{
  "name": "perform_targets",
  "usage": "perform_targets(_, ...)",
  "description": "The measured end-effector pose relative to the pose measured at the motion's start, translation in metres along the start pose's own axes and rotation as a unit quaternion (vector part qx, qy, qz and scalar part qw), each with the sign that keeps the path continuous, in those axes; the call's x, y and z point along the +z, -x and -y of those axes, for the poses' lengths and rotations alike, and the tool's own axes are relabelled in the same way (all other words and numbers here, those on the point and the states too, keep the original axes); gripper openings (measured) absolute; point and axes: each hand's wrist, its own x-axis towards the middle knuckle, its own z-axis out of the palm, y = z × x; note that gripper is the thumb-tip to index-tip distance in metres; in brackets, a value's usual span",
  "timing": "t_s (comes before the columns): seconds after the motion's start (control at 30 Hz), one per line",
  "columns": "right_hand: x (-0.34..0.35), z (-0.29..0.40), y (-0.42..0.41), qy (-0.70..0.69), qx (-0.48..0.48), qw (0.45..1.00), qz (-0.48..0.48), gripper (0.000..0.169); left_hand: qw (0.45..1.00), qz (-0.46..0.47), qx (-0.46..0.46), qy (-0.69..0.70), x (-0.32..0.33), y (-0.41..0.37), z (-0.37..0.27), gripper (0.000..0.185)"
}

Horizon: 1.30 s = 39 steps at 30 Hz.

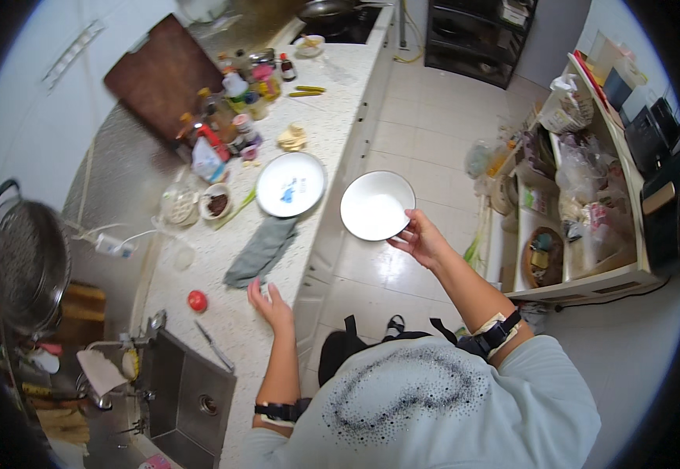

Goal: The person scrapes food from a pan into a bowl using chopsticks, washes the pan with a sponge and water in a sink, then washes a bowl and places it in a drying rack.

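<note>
A white bowl with a dark rim [377, 205] is gripped at its near right edge by my right hand [421, 239], out over the tiled floor beside the counter. The inside of the bowl faces me and nothing shows in it. My left hand [271, 306] hovers at the counter's front edge with its fingers apart and holds nothing. Just beyond its fingertips lies a folded grey-green cloth [262, 251]. A white plate with a blue print [291, 184] sits past the cloth. To the left are a red tomato [197, 301] and a knife [214, 346].
A steel sink [187, 387] is set into the counter at lower left. Several bottles [217, 111] and a small bowl of dark bits [217, 201] stand along the wall. A wooden cutting board [164, 82] leans there. Shelving with bags [598, 199] stands on the right.
</note>
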Motion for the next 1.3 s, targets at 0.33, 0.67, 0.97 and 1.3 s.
perform_targets(0.33, -0.112, 0.159, -0.102, -0.045, -0.042, 0.996, -0.069, 0.031, 0.943, 0.328, -0.031, 0.053, 0.29, -0.049, -0.085, 0.019)
perform_targets(0.67, -0.176, 0.312, -0.206, -0.006, -0.04, 0.989, -0.141, 0.03, 0.856, 0.433, 0.096, -0.264, 0.545, -0.136, -0.096, 0.04)
perform_targets(0.97, -0.224, 0.431, -0.344, 0.119, 0.079, 0.984, -0.108, 0.03, 0.784, 0.43, 0.012, -0.447, 0.678, -0.205, -0.104, 0.06)
perform_targets(1.3, -0.206, 0.492, -0.497, 0.247, 0.206, 0.945, -0.052, 0.037, 0.85, 0.374, -0.089, -0.36, 0.754, -0.246, -0.068, 0.063)
